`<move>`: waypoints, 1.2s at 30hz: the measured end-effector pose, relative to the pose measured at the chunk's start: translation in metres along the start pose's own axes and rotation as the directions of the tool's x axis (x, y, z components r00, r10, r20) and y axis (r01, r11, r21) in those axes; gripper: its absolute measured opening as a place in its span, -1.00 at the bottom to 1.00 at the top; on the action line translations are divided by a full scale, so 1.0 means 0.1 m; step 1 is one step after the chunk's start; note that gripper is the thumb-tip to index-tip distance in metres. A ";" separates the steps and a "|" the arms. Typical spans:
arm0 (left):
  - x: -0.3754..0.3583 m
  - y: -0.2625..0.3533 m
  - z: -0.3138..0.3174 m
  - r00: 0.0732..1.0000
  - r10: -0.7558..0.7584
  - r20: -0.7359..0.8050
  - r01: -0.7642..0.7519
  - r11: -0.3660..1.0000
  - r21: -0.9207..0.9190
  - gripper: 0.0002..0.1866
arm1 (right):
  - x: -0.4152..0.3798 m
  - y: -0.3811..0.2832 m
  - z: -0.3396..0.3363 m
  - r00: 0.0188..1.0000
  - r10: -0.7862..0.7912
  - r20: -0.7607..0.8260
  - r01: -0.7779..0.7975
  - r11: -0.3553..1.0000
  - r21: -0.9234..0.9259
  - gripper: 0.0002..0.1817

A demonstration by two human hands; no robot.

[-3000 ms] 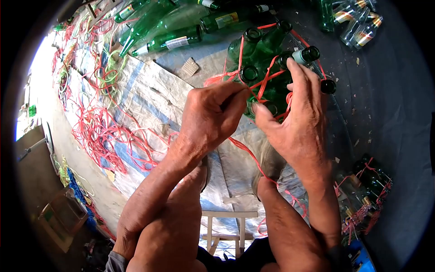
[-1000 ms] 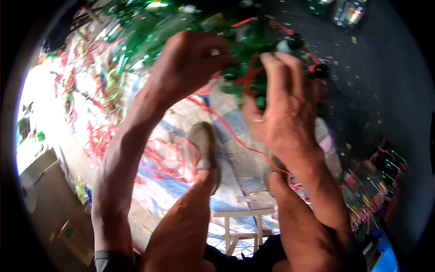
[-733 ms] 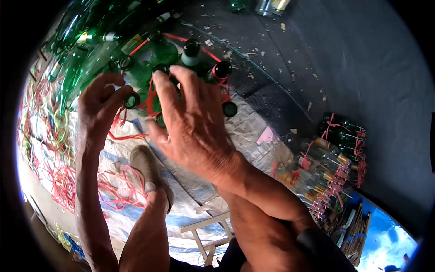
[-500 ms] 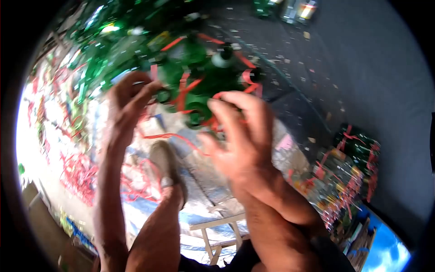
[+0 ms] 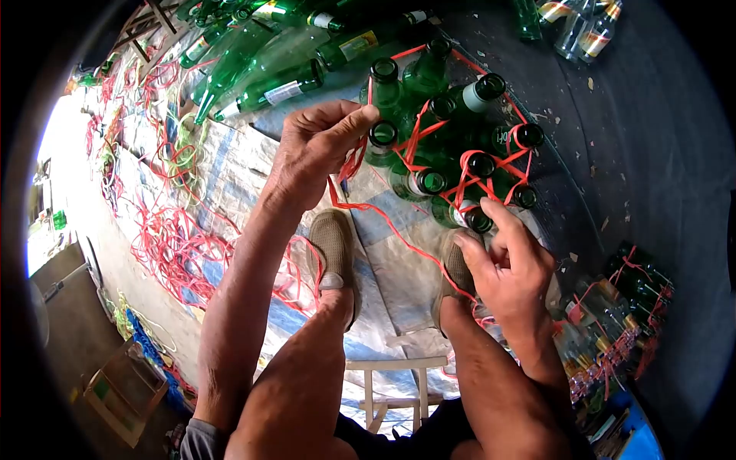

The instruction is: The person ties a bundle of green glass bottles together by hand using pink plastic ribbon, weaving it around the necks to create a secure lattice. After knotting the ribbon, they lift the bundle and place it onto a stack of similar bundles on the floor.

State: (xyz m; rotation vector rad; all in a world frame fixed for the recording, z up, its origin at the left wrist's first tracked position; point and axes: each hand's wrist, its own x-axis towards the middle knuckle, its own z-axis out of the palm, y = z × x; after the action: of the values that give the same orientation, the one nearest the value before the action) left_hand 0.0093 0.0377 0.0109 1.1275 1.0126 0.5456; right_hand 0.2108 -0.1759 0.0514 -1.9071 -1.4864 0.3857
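Several green glass bottles stand upright in a cluster in front of me, their necks looped and crossed by red plastic string. My left hand pinches a strand of this string between thumb and forefinger at the cluster's left side, beside a bottle neck. A loose tail of string runs from below that hand down toward my right foot. My right hand is open at the near right of the cluster, thumb and forefinger apart, close to the nearest bottle mouth.
More green bottles lie in a pile at the upper left. Clear bottles are at the upper right, and tied bundles stand at the lower right. Tangled red string covers the sheet at left. My shoes flank the near floor.
The view has shifted and sharpened. My left hand now sits with pinched fingers by the left bottle necks, and my right hand has drawn back to the cluster's near right.
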 end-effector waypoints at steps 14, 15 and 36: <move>-0.09 -0.09 0.05 0.997 0.042 -0.065 -0.041 0.999 0.009 -0.73 | 0.08 0.19 0.19 0.999 -0.031 -0.041 0.030 0.999 -0.028 -0.69; -0.11 -0.10 0.05 0.996 0.056 -0.065 -0.054 0.998 0.036 -0.73 | 0.08 0.23 0.16 0.999 -0.035 -0.031 0.033 0.998 -0.045 -0.68; -1.04 -0.39 0.83 0.999 0.000 -0.048 -0.008 0.986 -0.168 -0.84 | 0.88 0.62 -0.69 0.931 -0.168 0.323 0.257 0.932 -0.255 -0.65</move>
State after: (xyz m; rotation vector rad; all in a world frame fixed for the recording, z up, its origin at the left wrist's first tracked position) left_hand 0.0283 -0.0986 0.0215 0.9708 0.9868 0.6516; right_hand 0.3249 -0.1228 0.0748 -1.9432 -2.0305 0.3787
